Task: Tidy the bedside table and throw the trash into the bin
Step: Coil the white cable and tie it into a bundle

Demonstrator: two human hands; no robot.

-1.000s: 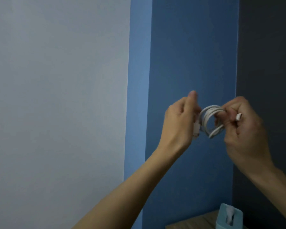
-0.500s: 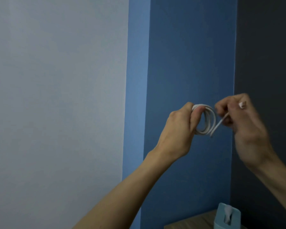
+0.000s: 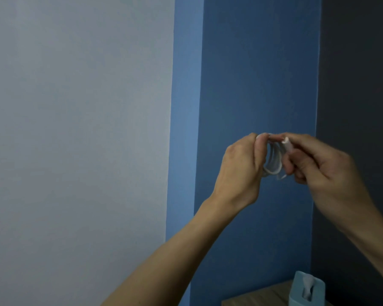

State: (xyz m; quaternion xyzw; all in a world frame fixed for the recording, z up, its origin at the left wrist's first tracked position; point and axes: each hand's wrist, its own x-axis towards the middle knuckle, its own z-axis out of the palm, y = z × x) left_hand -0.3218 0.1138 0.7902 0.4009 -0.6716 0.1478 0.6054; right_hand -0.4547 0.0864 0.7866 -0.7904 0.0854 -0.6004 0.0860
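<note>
A white cable (image 3: 272,161) is wound into a small coil and held up in front of the blue wall. My left hand (image 3: 239,171) pinches the coil's left side between thumb and fingers. My right hand (image 3: 325,166) grips the cable's loose end, with the white plug sticking up near the coil's top. The two hands almost touch. Part of the coil is hidden behind my fingers.
The wooden bedside table (image 3: 252,298) shows only a corner at the bottom edge. A light blue tissue box (image 3: 305,290) with a white tissue stands on it. A pale grey wall lies left, a dark wall right.
My right hand has carried the cable's loose end up and left over the top of the coil. My left hand has kept its hold and dropped slightly.
</note>
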